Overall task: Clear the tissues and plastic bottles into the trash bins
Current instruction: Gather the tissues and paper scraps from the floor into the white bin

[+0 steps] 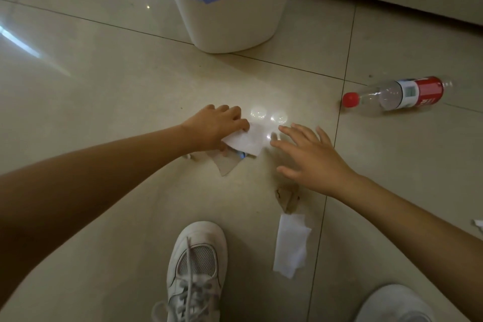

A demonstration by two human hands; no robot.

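Thin white paper tissue point(245, 140) lies flat on the glossy beige tiled floor point(104, 91), in front of the white plastic trash bin with blue-edged liner point(230, 13), on the near side of it. Likely featherlight, soft and limp; it should crumple readily and probably slides on the smooth tile, so pinching an edge or bunching it looks the best hold. Left hand point(214, 128) has curled fingers pinching its left edge. Right hand point(311, 157) hovers just right of it, fingers spread, holding nothing.

Second white tissue strip point(290, 246) lies farther from the bin, near the white laced sneaker point(193, 266). Clear plastic bottle with red cap and red label point(394, 95) lies on its side, right of the bin; looks empty, so probably light, rigid, prone to rolling; grip it mid-body.
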